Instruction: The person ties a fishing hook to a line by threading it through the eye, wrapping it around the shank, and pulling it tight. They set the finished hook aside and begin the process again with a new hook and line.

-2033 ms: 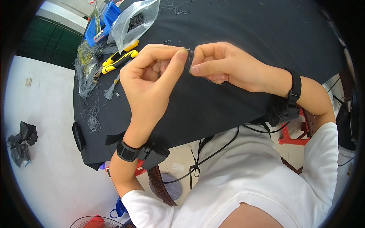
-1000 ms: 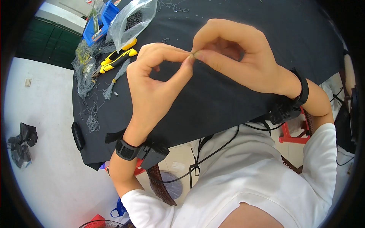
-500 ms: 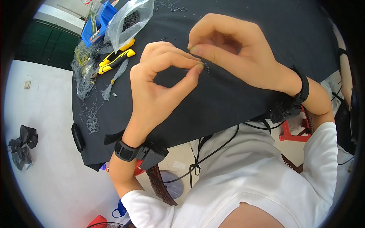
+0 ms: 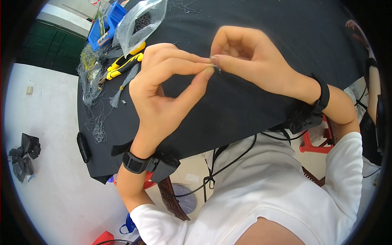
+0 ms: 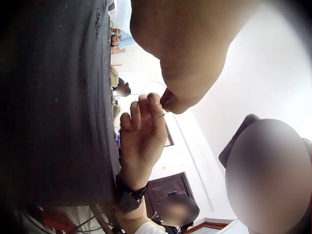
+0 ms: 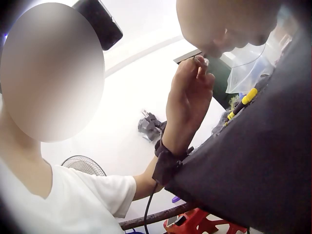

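My left hand pinches a tiny greyish piece between thumb and fingers, and its end pokes out past the fingertips. What kind of piece it is, I cannot tell. Close against it, my right hand brings thumb and forefinger together, its other fingers curled in. A thin line crosses at the right fingertips in the left wrist view, and a fine strand arcs from the fingers in the right wrist view. Both hands are held up over the black-covered table.
At the left lie yellow-and-black pliers, a tied bundle of grey line and tangled line. Behind them are a clear bag of small dark pieces and a blue bin. Another person's arm shows at the right edge.
The hands were slightly apart, met at the fingertips, parted briefly and now meet again. The right hand rose, then came down a little. An arm at the right edge has reached in.
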Available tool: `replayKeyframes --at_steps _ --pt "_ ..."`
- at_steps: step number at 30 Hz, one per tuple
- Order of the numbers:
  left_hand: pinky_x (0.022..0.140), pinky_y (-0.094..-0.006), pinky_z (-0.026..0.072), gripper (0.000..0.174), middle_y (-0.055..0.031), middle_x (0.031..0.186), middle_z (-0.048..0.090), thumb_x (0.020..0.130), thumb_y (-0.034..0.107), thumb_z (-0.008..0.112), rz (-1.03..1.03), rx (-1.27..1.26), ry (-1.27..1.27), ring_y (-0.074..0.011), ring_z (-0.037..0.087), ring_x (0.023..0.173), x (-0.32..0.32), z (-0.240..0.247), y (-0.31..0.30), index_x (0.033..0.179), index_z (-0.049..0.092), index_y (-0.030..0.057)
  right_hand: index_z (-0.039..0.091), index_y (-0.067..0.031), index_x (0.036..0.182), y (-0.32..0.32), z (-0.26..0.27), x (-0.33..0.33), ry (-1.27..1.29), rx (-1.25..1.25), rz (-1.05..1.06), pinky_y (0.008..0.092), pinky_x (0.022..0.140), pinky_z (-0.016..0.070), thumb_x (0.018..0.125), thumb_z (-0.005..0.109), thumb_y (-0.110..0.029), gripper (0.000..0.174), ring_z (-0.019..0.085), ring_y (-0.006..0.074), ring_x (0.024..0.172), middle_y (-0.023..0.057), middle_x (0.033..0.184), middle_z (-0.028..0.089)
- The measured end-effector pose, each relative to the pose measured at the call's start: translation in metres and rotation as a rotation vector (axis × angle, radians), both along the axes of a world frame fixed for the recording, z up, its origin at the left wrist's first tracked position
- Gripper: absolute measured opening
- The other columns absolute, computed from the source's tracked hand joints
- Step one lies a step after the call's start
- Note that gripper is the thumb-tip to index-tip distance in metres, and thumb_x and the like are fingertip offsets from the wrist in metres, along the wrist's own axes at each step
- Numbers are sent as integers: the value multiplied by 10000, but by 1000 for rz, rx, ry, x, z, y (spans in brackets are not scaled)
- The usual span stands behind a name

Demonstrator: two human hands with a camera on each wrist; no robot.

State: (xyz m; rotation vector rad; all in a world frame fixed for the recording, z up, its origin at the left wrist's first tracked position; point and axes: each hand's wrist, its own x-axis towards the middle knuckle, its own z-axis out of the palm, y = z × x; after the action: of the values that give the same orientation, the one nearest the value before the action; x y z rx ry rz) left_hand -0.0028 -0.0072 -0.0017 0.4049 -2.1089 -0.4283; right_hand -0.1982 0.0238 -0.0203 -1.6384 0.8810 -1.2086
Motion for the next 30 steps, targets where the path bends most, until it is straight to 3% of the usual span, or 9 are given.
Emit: replayKeyframes --at_steps 7,10,13,16,19,22,25,28,30 --pt "779 -275 417 137 -44 845 680 690 -44 714 84 69 73 -161 563 831 1 -3 -1 806 684 23 553 -9 814 5 1 4 -36 95 84 182 497 336 848 592 -122 124 420 7 574 -46 642 481" --pt "784 -271 418 108 -45 850 680 721 -27 709 64 275 157 -154 569 841 0 -6 2 818 685 15 546 -15 806 4 -5 8 -66 144 83 189 504 344 848 594 -121 124 422 10 577 -48 643 480" --pt "782 -262 415 93 -46 854 680 740 -8 707 58 309 175 -138 565 839 0 -6 2 828 692 14 547 -21 807 4 -6 9 -88 144 96 189 505 341 847 597 -119 117 427 14 579 -50 644 478" --pt "761 -249 407 82 -48 849 680 750 12 707 165 430 211 -125 563 828 -1 -4 6 832 699 16 546 -26 796 9 4 6 5 132 116 192 509 334 832 602 -107 106 424 19 588 -50 640 472" --pt "737 -238 394 80 -45 838 679 754 26 709 165 399 213 -118 562 810 0 -9 1 834 704 20 541 -31 779 17 13 9 150 12 53 200 509 326 814 602 -95 95 414 25 592 -45 633 463" --pt "728 -246 391 79 -42 827 678 744 28 715 154 348 199 -119 563 794 -1 -11 -2 823 708 29 543 -37 773 19 13 10 131 -71 39 213 506 324 785 608 -76 77 415 43 588 -29 626 461" --pt "743 -263 403 79 -43 809 674 726 19 718 183 284 139 -130 565 794 0 -9 -1 803 705 31 565 -42 801 17 11 8 221 -298 -27 216 499 328 765 614 -64 64 425 60 579 -12 633 477" --pt "751 -277 410 82 -39 788 669 697 9 719 140 165 76 -150 565 789 0 -7 -2 772 697 34 591 -40 837 14 16 6 225 -515 -72 186 454 299 744 612 18 111 449 40 540 -10 704 529" --pt "750 -279 413 91 -36 778 665 680 0 719 134 136 36 -159 563 785 -1 -6 -1 758 691 39 592 -39 845 12 18 4 244 -530 -90 189 455 297 744 607 25 120 445 41 539 -9 716 533"
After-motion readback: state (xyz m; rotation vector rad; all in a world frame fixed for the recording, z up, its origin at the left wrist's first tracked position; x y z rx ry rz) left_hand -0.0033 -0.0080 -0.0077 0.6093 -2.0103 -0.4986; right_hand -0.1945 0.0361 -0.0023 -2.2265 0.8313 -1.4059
